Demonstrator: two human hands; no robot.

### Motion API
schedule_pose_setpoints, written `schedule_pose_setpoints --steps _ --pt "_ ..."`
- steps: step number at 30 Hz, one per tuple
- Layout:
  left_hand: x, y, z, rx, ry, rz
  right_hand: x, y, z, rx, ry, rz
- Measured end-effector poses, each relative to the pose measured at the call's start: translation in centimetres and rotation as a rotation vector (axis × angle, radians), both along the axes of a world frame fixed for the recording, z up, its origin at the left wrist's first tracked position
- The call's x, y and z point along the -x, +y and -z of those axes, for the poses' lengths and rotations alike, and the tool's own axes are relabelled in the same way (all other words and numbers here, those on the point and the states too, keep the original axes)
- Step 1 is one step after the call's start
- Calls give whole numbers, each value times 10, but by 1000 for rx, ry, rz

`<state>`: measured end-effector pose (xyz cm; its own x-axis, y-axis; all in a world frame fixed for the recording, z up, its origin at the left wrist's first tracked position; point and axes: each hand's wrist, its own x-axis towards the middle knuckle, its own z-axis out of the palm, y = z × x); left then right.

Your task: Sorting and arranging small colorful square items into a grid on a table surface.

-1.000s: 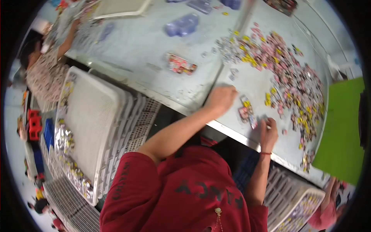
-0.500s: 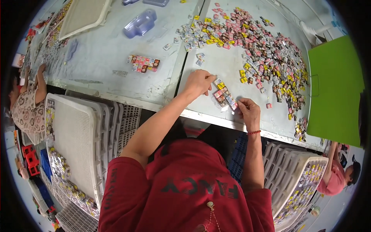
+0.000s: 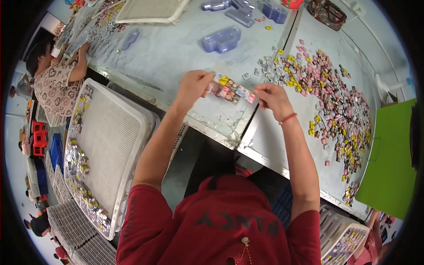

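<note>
Small square pieces with colourful printed faces lie side by side in a block (image 3: 227, 92) on the left table, close to the seam. My left hand (image 3: 193, 89) is closed at the block's left end, thumb and fingers pinching the end of its row. At the right end my right hand (image 3: 273, 99), with a red bracelet, pinches the end of the same row. The fingers hide the outermost pieces. Loose pieces of the same kind form a wide pile (image 3: 338, 104) on the right table, beyond my right hand.
Clear purplish plastic trays (image 3: 221, 39) lie farther back, near a white tray (image 3: 152, 9). A stack of white perforated trays (image 3: 110, 132) stands at left below the table. A green panel (image 3: 391, 154) edges the right side. A person (image 3: 59, 84) works at far left.
My hands have carried a row of pieces from the right table across the seam to the group on the left table. The view has turned left.
</note>
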<state>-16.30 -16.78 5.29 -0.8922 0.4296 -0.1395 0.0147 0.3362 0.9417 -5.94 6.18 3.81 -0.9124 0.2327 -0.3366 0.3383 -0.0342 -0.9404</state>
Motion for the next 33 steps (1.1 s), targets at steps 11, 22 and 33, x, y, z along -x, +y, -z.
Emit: schedule_pose_setpoints --steps 11,22,33 --pt "34 -31 40 100 -3 -135 56 -28 47 -346 60 -33" --pt "110 85 31 347 1222 21 -54 -27 32 -706 229 110" --pt "178 90 30 414 806 284 -116 -35 58 -716 352 342"
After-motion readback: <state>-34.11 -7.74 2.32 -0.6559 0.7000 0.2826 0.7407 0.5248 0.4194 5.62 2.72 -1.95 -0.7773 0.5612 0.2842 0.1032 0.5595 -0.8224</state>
